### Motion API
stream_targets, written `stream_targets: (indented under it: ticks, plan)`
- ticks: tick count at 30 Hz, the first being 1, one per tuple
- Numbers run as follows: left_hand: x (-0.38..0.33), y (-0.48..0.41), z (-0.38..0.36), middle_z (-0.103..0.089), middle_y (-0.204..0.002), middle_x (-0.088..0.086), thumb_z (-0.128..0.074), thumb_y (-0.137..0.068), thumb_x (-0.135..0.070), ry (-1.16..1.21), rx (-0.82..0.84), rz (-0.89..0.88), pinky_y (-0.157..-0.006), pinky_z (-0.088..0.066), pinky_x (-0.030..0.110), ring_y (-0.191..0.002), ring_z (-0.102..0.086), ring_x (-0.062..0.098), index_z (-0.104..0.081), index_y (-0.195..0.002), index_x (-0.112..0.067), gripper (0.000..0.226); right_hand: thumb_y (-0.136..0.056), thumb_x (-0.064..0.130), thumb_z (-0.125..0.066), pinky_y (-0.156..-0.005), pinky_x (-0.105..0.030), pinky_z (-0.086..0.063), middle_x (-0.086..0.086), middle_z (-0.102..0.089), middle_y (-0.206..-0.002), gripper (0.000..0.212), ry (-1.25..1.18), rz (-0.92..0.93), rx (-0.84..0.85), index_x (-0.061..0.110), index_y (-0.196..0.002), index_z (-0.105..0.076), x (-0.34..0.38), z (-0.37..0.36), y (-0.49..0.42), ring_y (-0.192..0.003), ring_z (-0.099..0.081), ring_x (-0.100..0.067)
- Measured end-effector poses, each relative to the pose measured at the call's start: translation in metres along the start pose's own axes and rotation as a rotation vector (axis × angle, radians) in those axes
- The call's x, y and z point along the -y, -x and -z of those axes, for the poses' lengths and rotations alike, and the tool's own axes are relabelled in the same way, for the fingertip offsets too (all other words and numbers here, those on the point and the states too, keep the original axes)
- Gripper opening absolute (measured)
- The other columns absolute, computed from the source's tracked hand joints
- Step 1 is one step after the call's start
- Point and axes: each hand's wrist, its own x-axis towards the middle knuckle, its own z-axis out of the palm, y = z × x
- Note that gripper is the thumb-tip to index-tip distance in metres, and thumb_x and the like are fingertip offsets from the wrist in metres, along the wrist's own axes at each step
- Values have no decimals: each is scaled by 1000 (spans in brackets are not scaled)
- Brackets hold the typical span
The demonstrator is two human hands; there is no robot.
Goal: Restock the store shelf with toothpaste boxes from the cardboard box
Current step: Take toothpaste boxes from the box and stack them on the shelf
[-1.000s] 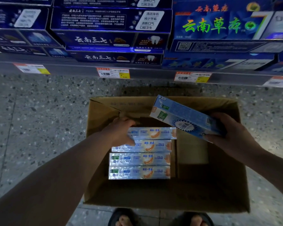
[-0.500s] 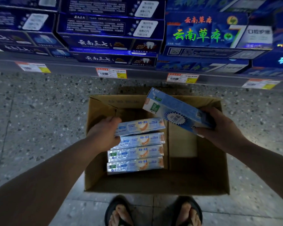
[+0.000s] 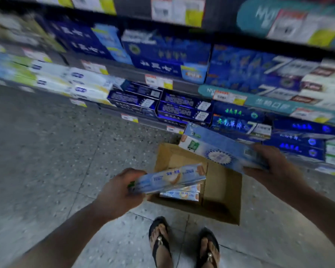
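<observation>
An open cardboard box (image 3: 222, 192) sits on the floor in front of my feet, with a few silver-blue toothpaste boxes (image 3: 182, 195) left inside. My left hand (image 3: 120, 192) grips one silver-blue toothpaste box (image 3: 172, 177) by its left end, lifted above the carton's near left corner. My right hand (image 3: 273, 167) holds a larger light-blue toothpaste box (image 3: 219, 149) by its right end, raised over the carton's far side. The store shelf (image 3: 182, 84) with rows of blue toothpaste boxes fills the upper view, blurred.
Yellow-and-white price tags (image 3: 159, 82) line the shelf edges. White and yellow boxes (image 3: 75, 82) are stacked on the lower left shelf. The speckled stone floor (image 3: 46, 151) stretches to the left. My feet in black sandals (image 3: 161, 242) stand just before the carton.
My left hand has lifted a silver-blue toothpaste box out of the carton. The view has swung upward and left, bringing more shelves into sight. My right hand still holds the light-blue box, raised higher.
</observation>
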Motion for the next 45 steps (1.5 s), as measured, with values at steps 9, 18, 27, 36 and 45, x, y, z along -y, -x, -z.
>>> stream_targets:
  ticks: [9,18,27,36,45]
  plan:
    - [-120,172,141,-51,-97,-49,-55,-54,-48,63,-392,-121,-72,-37,-2,-83,-51,-24,-46,-90,-71,44,-68,46,-73,-88,-23,-30,12,-38,-119,56,-73,252,150,49,-114,-42,199,139,56,-115,-43,-13]
    - [-162,347,247,-59,-98,-30,-67,-56,-36,95,-683,-41,-68,-42,7,-83,-59,-1,-47,-99,-55,51,-74,14,-75,-82,-15,-41,11,-49,-122,51,-112,503,245,33,-113,-47,381,205,109,-110,-56,-14]
    - [-101,465,362,-72,-88,-4,-67,-43,-41,316,-790,12,-64,-46,14,-66,-61,0,-68,-89,-30,48,-79,12,-70,-54,3,-37,8,-49,-112,46,-52,731,286,26,-117,-48,570,166,139,-63,-52,28]
    - [17,530,512,-70,-87,-7,-63,-46,-45,280,-886,68,-65,-46,21,-70,-60,4,-64,-92,-39,46,-76,27,-72,-73,-28,-42,6,-54,-119,47,-89,814,236,35,-116,-49,760,60,157,-94,-63,-20]
    - [86,512,638,-71,-90,0,-67,-47,-44,324,-917,70,-76,-49,33,-76,-62,11,-66,-89,-33,43,-76,26,-72,-66,-24,-44,2,-53,-124,44,-146,849,186,35,-113,-50,883,13,116,-74,-60,-6]
